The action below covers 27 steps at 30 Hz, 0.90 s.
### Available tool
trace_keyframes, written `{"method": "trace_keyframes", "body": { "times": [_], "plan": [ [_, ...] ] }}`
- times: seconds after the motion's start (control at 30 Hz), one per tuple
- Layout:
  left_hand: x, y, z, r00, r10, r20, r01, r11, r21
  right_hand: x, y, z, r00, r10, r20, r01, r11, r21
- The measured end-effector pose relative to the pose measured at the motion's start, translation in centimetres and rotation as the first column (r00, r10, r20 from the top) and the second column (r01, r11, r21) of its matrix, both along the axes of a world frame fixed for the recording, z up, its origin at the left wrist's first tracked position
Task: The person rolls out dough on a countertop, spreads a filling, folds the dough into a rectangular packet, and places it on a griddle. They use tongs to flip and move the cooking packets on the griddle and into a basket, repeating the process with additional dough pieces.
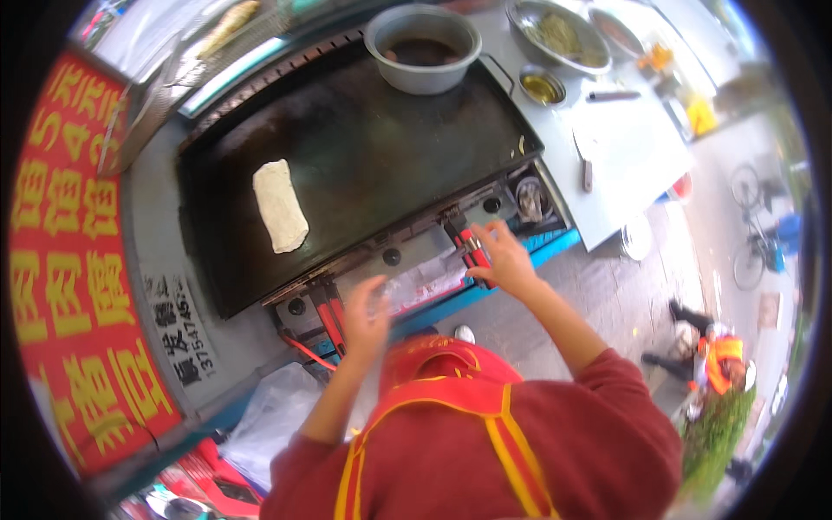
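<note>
A flat, pale slab of dough (279, 207) lies on the left part of a black griddle (383, 156). My left hand (366, 318) hangs in front of the griddle's near edge, blurred, with nothing visible in it. Farther right, my right hand (504, 260) is held with its fingers spread, over or close to a red-handled gas valve (476, 250); contact cannot be made out. Black control knobs (392, 257) line the front panel between the hands.
A large metal pot (422, 52) of dark liquid stands on the griddle's far edge. On the right worktop (624, 156) are a bowl of shredded filling (559, 36), a small bowl of oil (541, 88) and a spatula (586, 166). A person in an orange vest (723, 361) sits beyond.
</note>
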State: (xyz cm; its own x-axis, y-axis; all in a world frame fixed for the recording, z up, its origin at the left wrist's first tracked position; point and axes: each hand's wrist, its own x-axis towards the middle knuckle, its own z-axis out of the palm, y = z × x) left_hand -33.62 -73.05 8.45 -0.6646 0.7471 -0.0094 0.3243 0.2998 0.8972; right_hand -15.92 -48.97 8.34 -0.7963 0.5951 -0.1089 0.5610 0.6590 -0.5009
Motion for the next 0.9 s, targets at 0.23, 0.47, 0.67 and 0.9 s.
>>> {"method": "trace_keyframes", "body": {
  "times": [0.23, 0.47, 0.67, 0.9],
  "plan": [
    [8.8, 9.8, -4.5, 0.984, -0.048, -0.172, 0.049, 0.999, 0.001, -0.4, 2.6, -2.3, 0.925, 0.313, -0.216, -0.312, 0.949, 0.038],
    [15.5, 10.3, -0.2, 0.920, -0.379, 0.101, 0.385, 0.921, -0.057, 9.7, 0.3, 12.1, 0.873, 0.403, -0.275, -0.408, 0.912, 0.043],
    [25.2, 8.1, 7.7, 0.592, -0.786, -0.180, 0.734, 0.618, -0.282, 26.5, -5.0, 19.1, 0.956, 0.293, 0.008, -0.293, 0.954, 0.067],
    [29.7, 5.9, 11.3, 0.203, -0.518, -0.831, 0.762, 0.616, -0.198, 30.9, -12.9, 5.7, 0.987, -0.098, 0.128, 0.142, 0.903, -0.405]
  ]
}}
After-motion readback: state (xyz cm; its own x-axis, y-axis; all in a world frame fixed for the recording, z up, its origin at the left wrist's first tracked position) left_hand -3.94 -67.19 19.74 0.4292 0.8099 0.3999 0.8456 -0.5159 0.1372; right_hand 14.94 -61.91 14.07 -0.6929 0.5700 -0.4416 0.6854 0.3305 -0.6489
